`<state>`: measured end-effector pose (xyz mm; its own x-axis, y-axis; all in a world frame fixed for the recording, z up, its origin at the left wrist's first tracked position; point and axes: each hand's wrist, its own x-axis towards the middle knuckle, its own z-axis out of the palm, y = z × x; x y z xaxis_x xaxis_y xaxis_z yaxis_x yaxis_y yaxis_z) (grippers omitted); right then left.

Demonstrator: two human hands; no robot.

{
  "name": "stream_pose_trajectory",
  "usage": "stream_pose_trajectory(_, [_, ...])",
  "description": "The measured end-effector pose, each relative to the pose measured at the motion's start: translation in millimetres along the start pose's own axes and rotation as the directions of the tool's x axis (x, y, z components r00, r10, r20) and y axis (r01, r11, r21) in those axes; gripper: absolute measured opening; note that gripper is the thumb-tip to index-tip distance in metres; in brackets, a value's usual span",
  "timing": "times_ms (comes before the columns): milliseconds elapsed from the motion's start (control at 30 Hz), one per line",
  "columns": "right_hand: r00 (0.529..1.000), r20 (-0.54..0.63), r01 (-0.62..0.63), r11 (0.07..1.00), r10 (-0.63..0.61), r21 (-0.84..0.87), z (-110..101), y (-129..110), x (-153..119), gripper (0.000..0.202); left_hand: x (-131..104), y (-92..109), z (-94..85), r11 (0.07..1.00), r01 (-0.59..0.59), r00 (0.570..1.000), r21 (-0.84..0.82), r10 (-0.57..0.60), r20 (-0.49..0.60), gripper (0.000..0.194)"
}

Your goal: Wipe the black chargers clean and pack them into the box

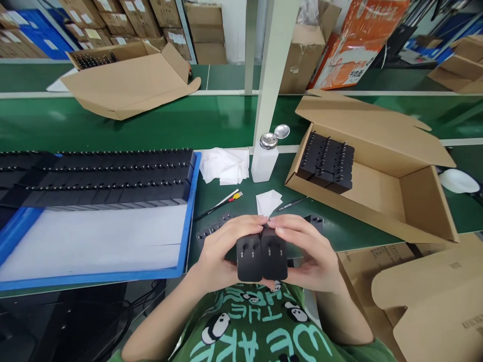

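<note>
Side by side in front of my chest are black plug adapters, their metal prongs facing up toward me. My left hand is wrapped round the left side of them, and my right hand grips the right side. The fingertips of both hands nearly meet along the far edge. How many adapters stand behind the front two is hidden. Just beyond my fingers lie a small stack of white wipes and black tweezers. More black pieces lie by my left fingers, partly covered.
A blue-edged tray at left holds rows of black adapters. An open cardboard box at right holds several more adapters. A white pump bottle, wipes and a cable stand between. A post rises behind.
</note>
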<state>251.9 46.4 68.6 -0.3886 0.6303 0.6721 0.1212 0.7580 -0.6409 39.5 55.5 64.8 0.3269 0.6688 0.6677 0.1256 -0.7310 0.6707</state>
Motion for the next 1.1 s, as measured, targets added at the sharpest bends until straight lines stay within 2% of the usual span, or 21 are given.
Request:
stream_pose_trajectory(200, [0.997,-0.028,0.071,0.997,-0.070,0.037,-3.0,2.0,23.7,0.070,27.8,11.5,-21.2,0.986,-0.126,0.992,0.111,0.124,0.029,0.086])
stream_pose_trajectory(367, [0.997,-0.036,0.075,0.992,-0.072,0.097,0.3,-3.0,39.7,0.066,38.6,26.3,-37.9,0.972,-0.134,0.991,0.195,0.127,0.052,0.082])
stream_pose_trajectory(500, [0.992,-0.013,0.128,0.992,-0.128,0.017,2.0,-15.1,46.2,0.067,39.0,30.2,-44.4,0.965,-0.190,0.982,0.179,0.190,0.016,0.082])
stream_pose_trajectory(700, [0.975,0.060,0.218,0.970,-0.213,-0.108,0.9,-37.6,55.9,0.066,36.6,29.6,-50.1,0.930,-0.345,0.932,0.124,0.355,-0.070,0.085])
stream_pose_trajectory(800, [0.977,0.067,0.209,0.972,-0.202,-0.109,2.3,-41.6,57.4,0.066,34.2,35.6,-54.3,0.935,-0.333,0.936,0.126,0.343,-0.076,0.086])
stream_pose_trajectory(967, [0.995,-0.001,0.097,0.995,-0.097,0.011,11.8,-38.1,53.2,0.069,33.3,54.5,-63.0,0.960,-0.212,0.976,0.184,0.218,-0.016,0.085])
stream_pose_trajectory(1100, [0.995,-0.034,0.093,0.994,-0.091,0.063,19.2,-36.5,48.6,0.068,33.7,63.1,-68.2,0.949,-0.226,0.974,0.222,0.226,0.025,0.081])
